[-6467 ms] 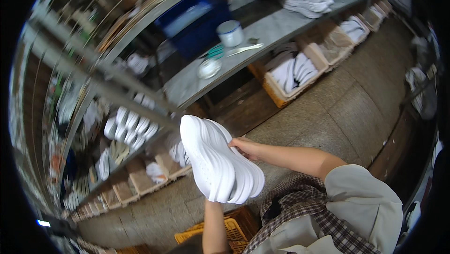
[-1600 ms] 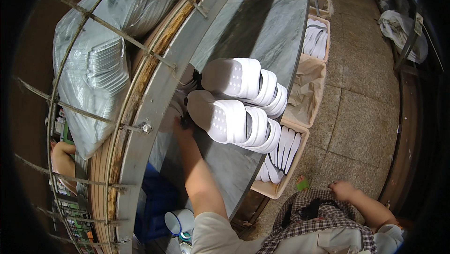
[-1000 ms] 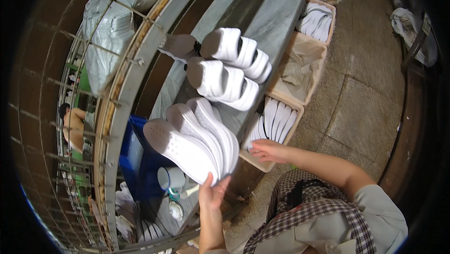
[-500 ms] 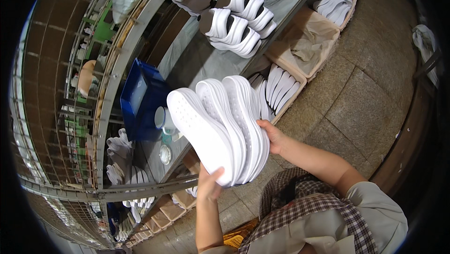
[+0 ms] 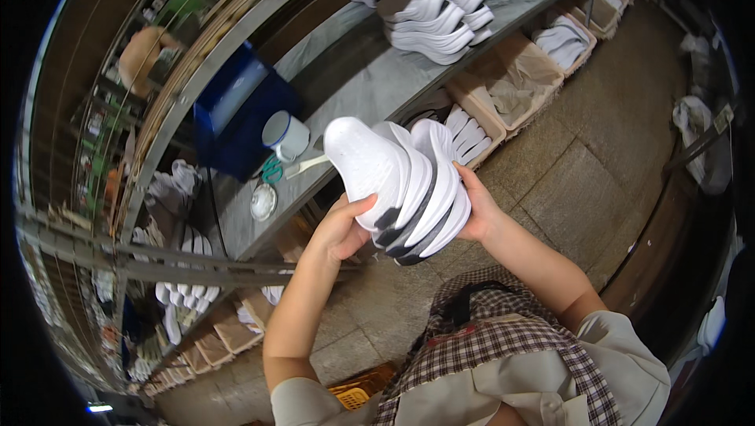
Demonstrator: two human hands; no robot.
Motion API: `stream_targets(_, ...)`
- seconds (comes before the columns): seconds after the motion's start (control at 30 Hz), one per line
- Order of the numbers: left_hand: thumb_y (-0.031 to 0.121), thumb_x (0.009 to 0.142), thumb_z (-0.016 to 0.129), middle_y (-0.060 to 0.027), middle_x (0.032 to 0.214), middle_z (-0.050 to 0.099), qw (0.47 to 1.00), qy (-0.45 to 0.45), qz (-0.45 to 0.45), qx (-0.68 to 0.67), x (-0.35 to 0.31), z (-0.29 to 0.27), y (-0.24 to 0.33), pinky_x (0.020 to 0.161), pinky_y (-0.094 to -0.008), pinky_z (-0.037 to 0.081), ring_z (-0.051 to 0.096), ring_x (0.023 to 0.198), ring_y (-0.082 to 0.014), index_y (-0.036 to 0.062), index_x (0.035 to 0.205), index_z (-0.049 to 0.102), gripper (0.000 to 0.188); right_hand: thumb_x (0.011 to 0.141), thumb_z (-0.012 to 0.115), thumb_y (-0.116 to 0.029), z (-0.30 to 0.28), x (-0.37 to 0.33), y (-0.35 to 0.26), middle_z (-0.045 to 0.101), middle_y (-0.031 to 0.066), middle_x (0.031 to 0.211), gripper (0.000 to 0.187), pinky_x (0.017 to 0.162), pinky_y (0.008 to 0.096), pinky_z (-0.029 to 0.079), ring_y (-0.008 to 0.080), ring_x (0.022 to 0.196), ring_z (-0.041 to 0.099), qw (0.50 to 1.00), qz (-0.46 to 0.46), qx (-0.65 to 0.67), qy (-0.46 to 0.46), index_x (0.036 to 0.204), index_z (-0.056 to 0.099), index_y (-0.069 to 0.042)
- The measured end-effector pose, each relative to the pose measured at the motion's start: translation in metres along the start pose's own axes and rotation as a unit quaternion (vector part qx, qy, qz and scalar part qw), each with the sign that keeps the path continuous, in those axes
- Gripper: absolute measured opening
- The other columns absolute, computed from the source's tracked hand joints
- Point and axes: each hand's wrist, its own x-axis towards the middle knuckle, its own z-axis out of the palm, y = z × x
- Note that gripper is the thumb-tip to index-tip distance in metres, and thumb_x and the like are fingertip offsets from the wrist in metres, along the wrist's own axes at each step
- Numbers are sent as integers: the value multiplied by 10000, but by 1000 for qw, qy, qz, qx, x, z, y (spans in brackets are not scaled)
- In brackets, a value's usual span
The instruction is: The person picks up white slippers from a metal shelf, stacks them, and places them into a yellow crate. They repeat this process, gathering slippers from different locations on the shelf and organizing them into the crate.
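Note:
A bundle of white shoe soles (image 5: 366,163), nested against one another, is gripped between my two hands in front of the bench. Their near ends show dark patches. My left hand (image 5: 342,225) is closed on the left side, its thumb pressed over the outermost sole. On the right side, my right hand (image 5: 478,210) holds the bundle with its thumb up along the edge; most of its other fingers are hidden behind the soles. Beyond them on the bench stands a stack of white soles with dark patches (image 5: 432,33).
The grey bench (image 5: 346,104) holds a white mug (image 5: 285,135), a brush (image 5: 307,165), green-handled scissors (image 5: 271,169), a round white lid (image 5: 263,201) and a blue bin (image 5: 259,104). Lined crates (image 5: 515,123), some with soles, line its edge. Metal mesh racking (image 5: 177,112) rises left.
My hands have tilted the sole bundle, so its dark-patched near ends now show, and raised it in the picture. The view has shifted too. Both hands keep their hold.

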Motion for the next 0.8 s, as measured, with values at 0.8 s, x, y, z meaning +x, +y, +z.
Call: stream_targets(0.8, 76, 681, 762, -141, 1402, 311, 995, 9, 96, 38, -161, -99, -42, 1050, -394, 311, 311, 1300, -268, 41, 1432, 89, 1008, 885, 427, -483, 33, 5, 163, 484, 141, 1307, 649, 1007, 415, 385, 261, 1191, 486, 980, 3, -197, 13, 1346, 370, -31)
